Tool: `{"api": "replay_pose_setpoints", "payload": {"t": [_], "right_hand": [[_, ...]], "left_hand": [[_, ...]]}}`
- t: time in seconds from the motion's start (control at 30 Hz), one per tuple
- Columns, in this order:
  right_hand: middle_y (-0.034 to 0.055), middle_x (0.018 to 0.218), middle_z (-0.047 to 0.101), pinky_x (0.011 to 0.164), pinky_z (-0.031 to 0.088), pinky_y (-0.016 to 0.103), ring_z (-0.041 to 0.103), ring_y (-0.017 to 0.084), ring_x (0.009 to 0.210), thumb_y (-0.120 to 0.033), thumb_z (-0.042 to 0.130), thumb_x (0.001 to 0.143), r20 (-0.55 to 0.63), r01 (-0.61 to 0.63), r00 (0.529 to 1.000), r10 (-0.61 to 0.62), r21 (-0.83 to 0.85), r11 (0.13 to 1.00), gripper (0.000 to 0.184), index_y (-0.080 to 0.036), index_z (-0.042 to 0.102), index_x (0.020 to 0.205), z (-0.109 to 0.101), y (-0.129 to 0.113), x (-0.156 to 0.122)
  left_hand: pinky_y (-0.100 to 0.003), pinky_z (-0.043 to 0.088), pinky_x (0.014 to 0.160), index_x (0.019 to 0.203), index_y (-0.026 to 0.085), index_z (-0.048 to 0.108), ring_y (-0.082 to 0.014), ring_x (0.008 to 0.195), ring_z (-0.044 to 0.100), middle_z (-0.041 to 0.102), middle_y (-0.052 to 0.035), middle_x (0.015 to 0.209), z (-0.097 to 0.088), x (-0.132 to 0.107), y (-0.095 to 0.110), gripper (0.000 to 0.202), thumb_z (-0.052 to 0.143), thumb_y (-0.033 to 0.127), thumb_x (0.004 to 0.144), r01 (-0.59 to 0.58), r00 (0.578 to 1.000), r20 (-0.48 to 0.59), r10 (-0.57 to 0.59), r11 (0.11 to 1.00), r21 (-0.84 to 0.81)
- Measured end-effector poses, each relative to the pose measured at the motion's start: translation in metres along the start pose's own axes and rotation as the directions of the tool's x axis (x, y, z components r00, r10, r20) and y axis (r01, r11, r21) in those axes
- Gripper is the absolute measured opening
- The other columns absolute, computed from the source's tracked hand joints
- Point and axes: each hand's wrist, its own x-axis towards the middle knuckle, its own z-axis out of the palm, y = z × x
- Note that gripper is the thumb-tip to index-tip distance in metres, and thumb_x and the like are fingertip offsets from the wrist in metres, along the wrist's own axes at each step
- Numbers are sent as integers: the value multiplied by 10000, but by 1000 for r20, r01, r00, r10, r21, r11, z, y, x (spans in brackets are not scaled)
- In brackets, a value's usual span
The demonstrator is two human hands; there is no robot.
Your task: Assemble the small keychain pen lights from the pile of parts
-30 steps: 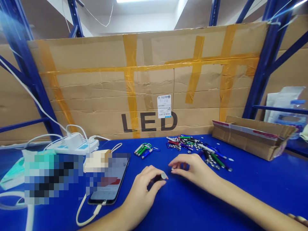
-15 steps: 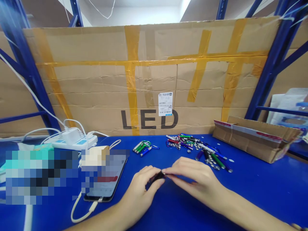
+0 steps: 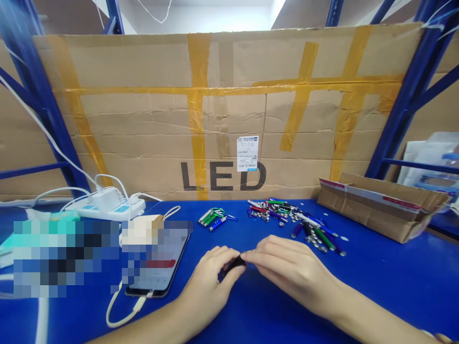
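Note:
My left hand (image 3: 211, 279) is curled round a small black keychain flashlight (image 3: 233, 263), held just above the blue table (image 3: 376, 282). My right hand (image 3: 287, 267) meets it from the right, thumb and fingertips pinched on the flashlight's right end. A small bunch of green, silver and blue keychain flashlights (image 3: 214, 219) lies behind my left hand. A larger loose pile of flashlight parts (image 3: 294, 222) in several colours lies behind my right hand.
A phone (image 3: 158, 267) on a white cable lies left of my hands, beside blurred items. A white power strip (image 3: 107, 206) sits at the back left. A flat cardboard box (image 3: 380, 208) lies at the back right. A tall "LED" carton (image 3: 222, 114) walls the back.
My right hand came in from a gap and closed on the flashlight's right end, covering the silver tip that showed a second ago. Both hands have since stayed joined.

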Motion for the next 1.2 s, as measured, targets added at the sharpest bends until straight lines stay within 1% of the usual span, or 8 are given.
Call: {"api": "replay_pose_setpoints", "payload": {"t": [0.27,0.5,0.6,0.73,0.83,0.93,1.07,1.2], "right_hand": [[34,728,633,598,478,237,569,133,700,-88,450,884,53,-3,999,0,64,998,271,-172,576,1108,2,0,-2],[29,882,672,678,505,243,588,131,782,-132,541,825,70,-204,979,193,230,951,332,-216,559,1146,1,-4,3],[40,894,673,687,511,246,600,137,795,-177,578,807,8,-191,981,192,155,969,291,-191,582,1098,-1,-2,4],[50,897,676,692,513,276,613,161,801,-239,582,811,-79,-209,977,200,-122,970,230,-181,618,1031,-6,16,0],[47,899,670,686,507,294,607,182,824,-248,589,806,-140,-345,937,320,-232,910,195,-193,633,988,-12,39,-6],[46,865,658,661,496,289,597,182,811,-246,594,802,-198,-454,887,418,-204,867,133,-198,641,917,-18,54,-11],[44,838,645,682,491,276,588,154,770,-239,591,814,-205,-372,915,346,-104,922,123,-182,628,916,-15,45,-9],[48,853,649,686,488,261,587,142,774,-223,556,843,-54,-158,986,155,-50,986,161,-163,605,985,-4,21,-2]], "left_hand": [[-284,429,705,766,187,607,-169,705,540,604,-6,713,1,0,-2,126,508,184,844,12,1000,-17,-13,999,-37],[-266,443,752,802,200,620,-177,799,580,648,-22,803,-4,2,-3,149,478,170,835,-4,998,-69,-13,971,-241],[-251,442,760,786,194,588,-169,802,594,652,-17,809,-5,2,-2,130,469,180,836,19,996,-74,-44,949,-316],[-251,431,788,791,200,554,-171,862,594,663,-14,873,-6,1,0,127,448,218,857,76,993,-57,-103,933,-351],[-247,432,779,814,207,555,-171,881,593,664,-10,902,-7,0,1,132,444,251,870,103,989,-64,-134,928,-357],[-241,434,791,777,205,549,-172,902,592,668,-10,916,-8,-1,2,122,463,240,857,72,991,-82,-109,927,-367],[-237,445,775,777,203,562,-170,876,593,661,-12,884,-7,-1,3,109,482,218,848,32,993,-93,-69,937,-347],[-251,447,775,779,197,578,-164,807,585,637,-13,818,-7,-1,1,109,487,185,839,-28,991,-133,-11,956,-291]]}}
